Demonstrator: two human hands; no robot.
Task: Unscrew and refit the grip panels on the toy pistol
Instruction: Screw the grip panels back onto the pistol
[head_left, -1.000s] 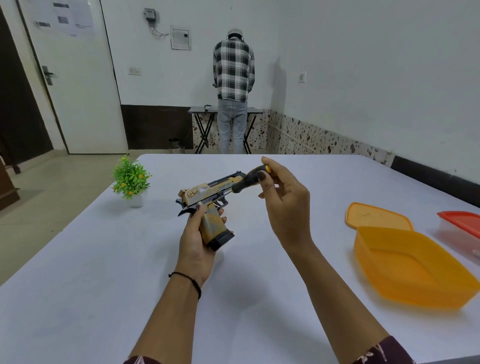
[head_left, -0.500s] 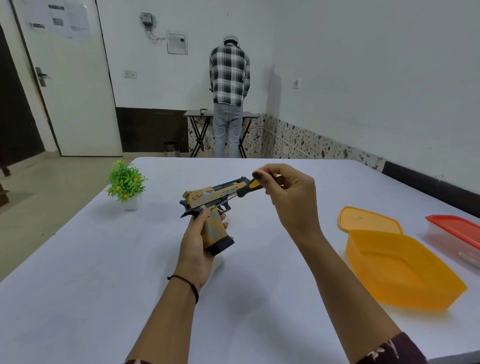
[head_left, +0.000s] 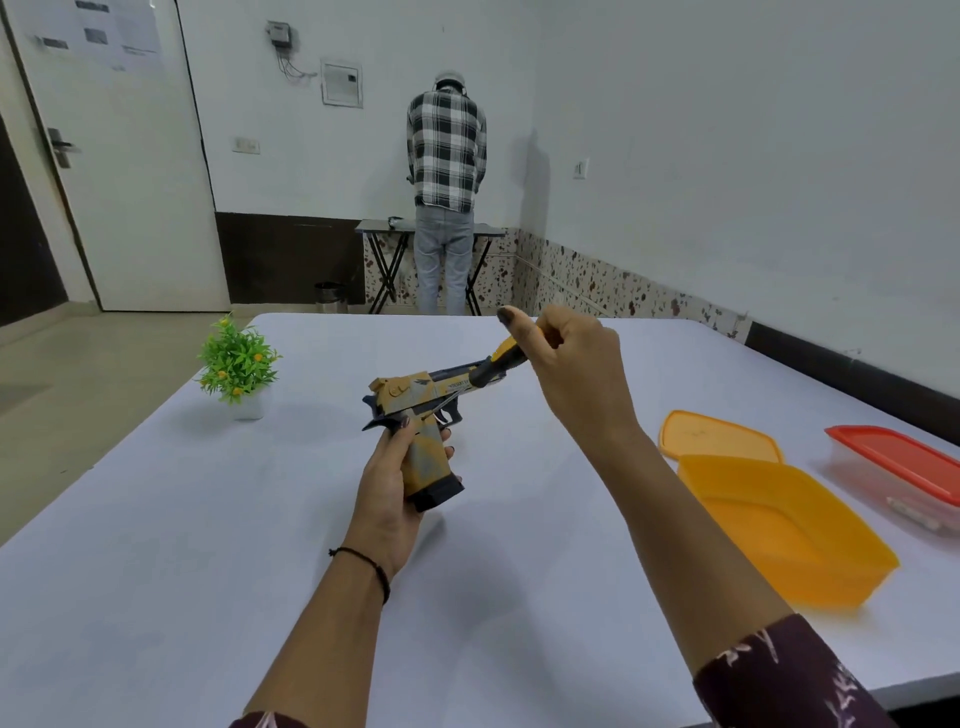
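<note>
Both hands are closed on work items above the white table (head_left: 156, 545). We hold one toy pistol (head_left: 415, 410) by its grip in our left hand (head_left: 392, 493), fingers wrapped around the yellow-and-grey grip panel (head_left: 428, 460), muzzle pointing away and to the right. Our right hand (head_left: 566, 374) clasps one screwdriver (head_left: 496, 361) by its black-and-yellow handle; its thin shaft slants down toward the frame just above the grip. We count one orange tub (head_left: 779, 525), one orange lid (head_left: 719, 436) behind it, one red-lidded container (head_left: 904, 467) and one potted plant (head_left: 239, 364) on the table.
</note>
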